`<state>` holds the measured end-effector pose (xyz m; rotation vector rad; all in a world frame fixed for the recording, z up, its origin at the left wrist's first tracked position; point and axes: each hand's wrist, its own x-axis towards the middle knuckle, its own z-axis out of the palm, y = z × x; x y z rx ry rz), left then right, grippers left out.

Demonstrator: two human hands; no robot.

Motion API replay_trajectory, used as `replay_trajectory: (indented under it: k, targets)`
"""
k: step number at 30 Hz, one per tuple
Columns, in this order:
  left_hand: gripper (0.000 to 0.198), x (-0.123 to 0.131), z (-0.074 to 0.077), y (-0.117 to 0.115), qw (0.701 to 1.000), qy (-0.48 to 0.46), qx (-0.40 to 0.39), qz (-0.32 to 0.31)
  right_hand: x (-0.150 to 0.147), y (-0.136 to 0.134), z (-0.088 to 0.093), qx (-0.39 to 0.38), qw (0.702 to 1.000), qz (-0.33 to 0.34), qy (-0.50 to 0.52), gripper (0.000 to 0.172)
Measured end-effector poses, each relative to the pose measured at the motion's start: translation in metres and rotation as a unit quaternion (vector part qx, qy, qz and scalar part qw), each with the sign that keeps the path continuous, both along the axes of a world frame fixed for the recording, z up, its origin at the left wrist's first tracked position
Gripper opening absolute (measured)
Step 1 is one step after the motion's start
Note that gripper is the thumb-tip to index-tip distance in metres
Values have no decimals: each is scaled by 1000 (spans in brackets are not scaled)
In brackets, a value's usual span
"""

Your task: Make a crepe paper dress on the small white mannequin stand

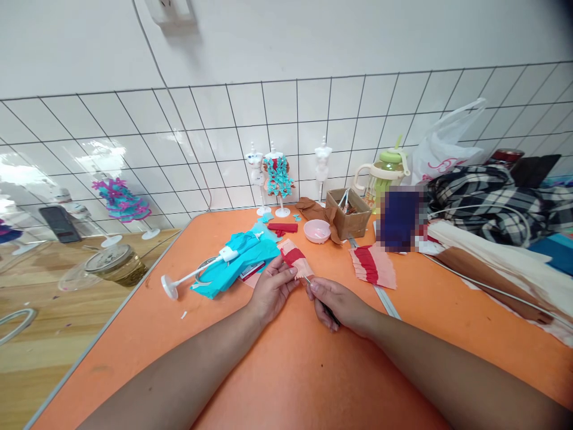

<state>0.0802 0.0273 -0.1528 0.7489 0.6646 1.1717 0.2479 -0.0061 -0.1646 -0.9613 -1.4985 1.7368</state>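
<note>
My left hand [274, 289] pinches the lower edge of a small pink piece with a red band [294, 255], held just above the orange table. In my right hand [333, 301] is a thin dark-handled tool [330, 313], its metal tip touching or close to the piece's lower edge. What kind of tool it is cannot be made out. Left of my hands, a white mannequin stand [170, 287] lies on its side over turquoise paper [244, 263]. A second pink piece with a red band [372, 266] lies flat on the right.
Behind my hands are a pink bowl [317, 232], a cardboard box [350, 214] with tools, a folded red strip [283, 227] and small mannequins, one in turquoise ruffles [278, 177]. A green-lidded bottle [388, 173] and checked cloth [474, 194] are at the right.
</note>
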Motion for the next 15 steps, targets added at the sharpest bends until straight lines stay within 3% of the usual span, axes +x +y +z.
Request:
replay_trajectory:
  k: [15]
  targets:
    - [40,-1,-2,2,1000,-13,3,3,-1,0,-2,-35,999,-5,24,44]
